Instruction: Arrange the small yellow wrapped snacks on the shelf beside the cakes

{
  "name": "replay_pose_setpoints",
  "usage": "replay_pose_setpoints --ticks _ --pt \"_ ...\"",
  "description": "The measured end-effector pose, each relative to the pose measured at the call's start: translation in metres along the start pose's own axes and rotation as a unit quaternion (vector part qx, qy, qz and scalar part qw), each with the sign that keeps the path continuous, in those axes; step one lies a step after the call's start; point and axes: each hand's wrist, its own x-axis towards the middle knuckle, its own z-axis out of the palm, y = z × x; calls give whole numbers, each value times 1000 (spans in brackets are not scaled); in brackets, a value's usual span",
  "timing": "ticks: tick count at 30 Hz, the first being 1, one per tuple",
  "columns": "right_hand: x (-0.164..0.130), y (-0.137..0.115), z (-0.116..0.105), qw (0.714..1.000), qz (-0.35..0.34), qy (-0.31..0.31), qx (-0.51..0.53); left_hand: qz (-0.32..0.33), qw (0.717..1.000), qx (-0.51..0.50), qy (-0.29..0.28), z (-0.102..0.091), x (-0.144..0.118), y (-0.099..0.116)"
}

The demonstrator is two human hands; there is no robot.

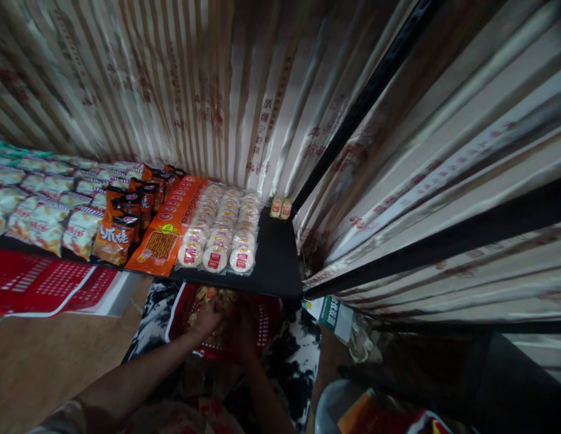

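Both my hands reach down into a red basket resting on my lap below the black shelf. My left hand is closed on small snack packets inside the basket. My right hand is dark and blurred beside it, fingers among the same packets; whether it holds one is unclear. On the shelf above lie clear packs of round rice crackers, a long orange snack bag and two small yellow packets.
More snack bags fill the shelf to the left. Red baskets are stacked under it at left. Striped shiny curtains hang behind and to the right. A green-labelled box and a bucket sit at lower right.
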Motion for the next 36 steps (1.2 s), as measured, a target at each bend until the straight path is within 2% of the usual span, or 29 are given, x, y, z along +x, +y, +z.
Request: replay_pose_setpoints --ticks 3,8,20,27,32,36 --pt "-1 0 -4 999 -25 -10 -36 14 1000 11 3 1 -3 2" --pt "-3 -1 -7 998 -3 -43 -49 18 1000 -2 -10 -1 -9 10" --pt "-9 -14 -18 996 -17 -46 -71 40 999 -33 -14 -21 -20 27" --pt "-17 -6 -15 996 19 -41 -76 80 994 -70 -12 -24 -21 32" --pt "-19 -8 -21 996 40 -58 -59 99 991 -90 -11 -23 -24 36" --pt "-20 -7 -28 996 56 -55 -48 130 981 -141 -32 -22 -28 40"
